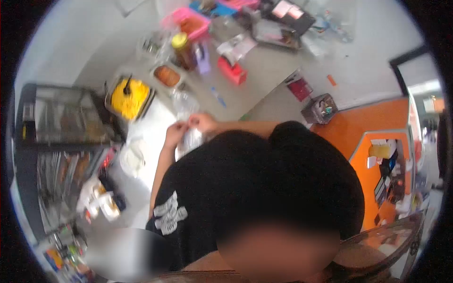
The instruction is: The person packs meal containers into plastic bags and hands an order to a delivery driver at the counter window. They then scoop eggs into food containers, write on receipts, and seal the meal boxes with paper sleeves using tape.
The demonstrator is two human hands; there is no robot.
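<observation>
Clear plastic (pixel 185 104), apparently thin bag film, between the body and the small tray of reddish-brown contents (pixel 167 75), over or beside the pale surface (pixel 156 115); contact underneath too blurred to tell. Seen both beyond the fingers and nearer the shirt; one piece or two, cannot tell. Left hand (pixel 174 134) closed on the film in what looks like a fingertip pinch; right hand (pixel 204 122) close against it, likewise pinching the plastic, exact finger placement lost in blur. Off to the left, black-rimmed tub of yellow contents (pixel 130 98); farther out, yellow-lidded jar (pixel 181 45); to the right of the film, blue slim item (pixel 218 96). Handling, by judgement: very light if unfilled, limp, quick to crumple, slippery where smooth, clingy where layered; likely to stretch or split under a hard tug or a nail. Best taken at the gathered part between the fingertips, thumb against finger pads, one hand steadying, the other working close by. Contents, if any, not readable; with weight inside, better supported from below.
</observation>
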